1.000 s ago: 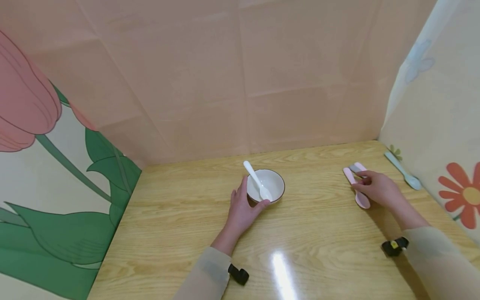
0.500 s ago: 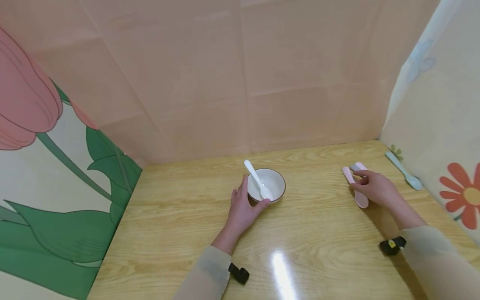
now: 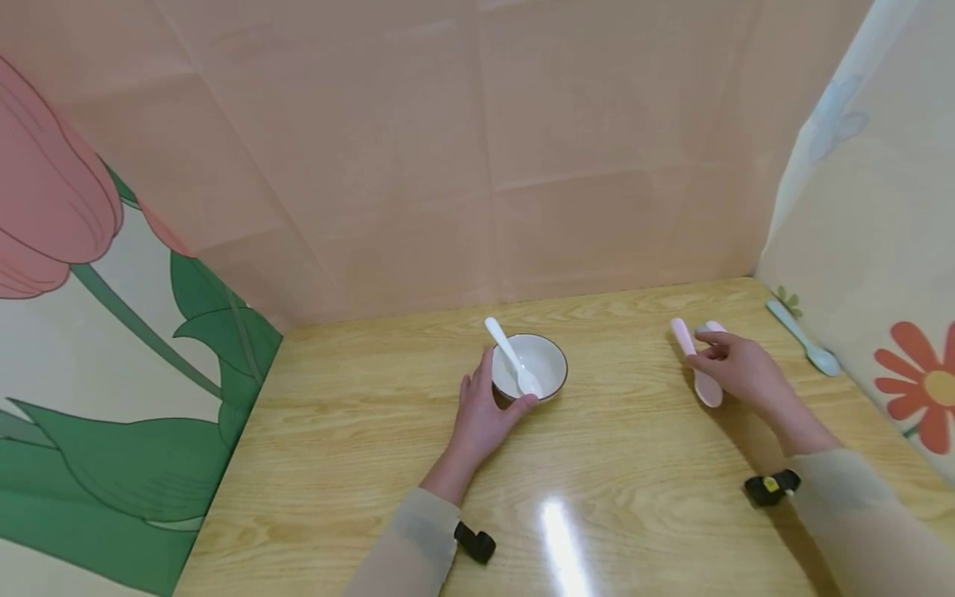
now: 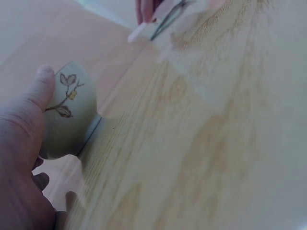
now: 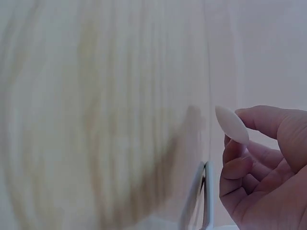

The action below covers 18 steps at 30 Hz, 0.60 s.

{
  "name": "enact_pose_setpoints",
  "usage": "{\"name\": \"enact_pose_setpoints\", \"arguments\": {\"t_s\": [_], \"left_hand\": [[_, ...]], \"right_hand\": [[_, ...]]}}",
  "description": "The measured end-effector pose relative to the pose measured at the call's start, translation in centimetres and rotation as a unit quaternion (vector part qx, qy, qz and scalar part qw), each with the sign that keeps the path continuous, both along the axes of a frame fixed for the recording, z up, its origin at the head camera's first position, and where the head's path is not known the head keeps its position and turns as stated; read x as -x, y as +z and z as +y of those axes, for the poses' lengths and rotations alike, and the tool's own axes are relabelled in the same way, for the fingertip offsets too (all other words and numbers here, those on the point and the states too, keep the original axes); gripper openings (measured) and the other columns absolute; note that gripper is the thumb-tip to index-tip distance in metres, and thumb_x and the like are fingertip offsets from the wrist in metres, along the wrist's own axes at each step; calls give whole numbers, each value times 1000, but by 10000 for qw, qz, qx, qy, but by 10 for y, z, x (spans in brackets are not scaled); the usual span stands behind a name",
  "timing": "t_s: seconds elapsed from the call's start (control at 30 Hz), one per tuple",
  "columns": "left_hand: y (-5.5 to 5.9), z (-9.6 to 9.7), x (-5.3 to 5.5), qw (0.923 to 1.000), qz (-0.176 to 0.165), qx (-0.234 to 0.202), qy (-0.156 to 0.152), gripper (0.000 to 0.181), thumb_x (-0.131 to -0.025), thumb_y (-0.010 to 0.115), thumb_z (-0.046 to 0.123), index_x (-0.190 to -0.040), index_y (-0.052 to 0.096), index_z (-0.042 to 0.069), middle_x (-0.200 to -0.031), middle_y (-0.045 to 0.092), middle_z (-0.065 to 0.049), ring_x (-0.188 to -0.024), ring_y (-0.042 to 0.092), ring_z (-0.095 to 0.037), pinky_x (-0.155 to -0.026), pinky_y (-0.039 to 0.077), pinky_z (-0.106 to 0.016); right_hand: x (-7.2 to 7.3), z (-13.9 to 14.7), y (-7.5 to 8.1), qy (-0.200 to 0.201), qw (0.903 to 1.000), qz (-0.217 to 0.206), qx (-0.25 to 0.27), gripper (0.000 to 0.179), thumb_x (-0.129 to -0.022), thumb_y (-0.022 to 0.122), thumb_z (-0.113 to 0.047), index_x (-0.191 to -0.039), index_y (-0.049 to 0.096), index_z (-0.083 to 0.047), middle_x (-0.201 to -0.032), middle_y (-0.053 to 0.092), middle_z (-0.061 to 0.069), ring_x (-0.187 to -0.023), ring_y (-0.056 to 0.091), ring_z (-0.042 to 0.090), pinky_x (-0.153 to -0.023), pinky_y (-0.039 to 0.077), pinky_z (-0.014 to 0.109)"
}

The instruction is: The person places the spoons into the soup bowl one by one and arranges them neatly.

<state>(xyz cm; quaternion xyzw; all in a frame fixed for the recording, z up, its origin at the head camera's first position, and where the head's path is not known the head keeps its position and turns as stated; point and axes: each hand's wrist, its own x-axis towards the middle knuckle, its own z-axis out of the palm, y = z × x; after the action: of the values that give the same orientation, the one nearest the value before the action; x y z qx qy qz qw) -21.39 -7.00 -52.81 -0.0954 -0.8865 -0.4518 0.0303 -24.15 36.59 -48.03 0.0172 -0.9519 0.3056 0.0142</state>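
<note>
Left hand [image 3: 477, 419] in a curved grip round a smooth, dark-rimmed round bowl [image 3: 549, 365], glossy white spoon [image 3: 511, 355] slanting inside, right hand [image 3: 740, 369] in a narrow grip pinching a pale pink spoon [image 3: 708, 391], well right of the bowl, wood-grained counter [image 3: 336, 414] beneath.

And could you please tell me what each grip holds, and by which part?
Left grip: the bowl, by its outer wall near the rim. Right grip: a pink spoon, by the handle near its scoop.
</note>
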Motion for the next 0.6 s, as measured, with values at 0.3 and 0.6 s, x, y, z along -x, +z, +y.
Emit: {"name": "enact_pose_setpoints", "arguments": {"t_s": [0.3, 0.6], "left_hand": [[2, 0, -2, 10000, -55, -58, 34, 117, -93, 82, 66, -179, 13, 28, -175, 38, -14, -164, 20, -49, -133, 12, -66], [3, 0, -2, 10000, -22, -62, -4, 116, -93, 83, 65, -178, 14, 28, -175, 38, -13, -165, 23, -45, -134, 10, -63]], "right_hand": [[0, -15, 5, -34, 9989, 214, 413, 56, -110, 72, -27, -149, 59, 11, -112, 75, 23, -84, 59, 14, -65, 48, 22], [2, -28, 4, -61, 9963, 367, 776, 55, -109, 73, -29, -152, 60, 3, -113, 74, 20, -85, 60, 10, -63, 49, 23]]}}
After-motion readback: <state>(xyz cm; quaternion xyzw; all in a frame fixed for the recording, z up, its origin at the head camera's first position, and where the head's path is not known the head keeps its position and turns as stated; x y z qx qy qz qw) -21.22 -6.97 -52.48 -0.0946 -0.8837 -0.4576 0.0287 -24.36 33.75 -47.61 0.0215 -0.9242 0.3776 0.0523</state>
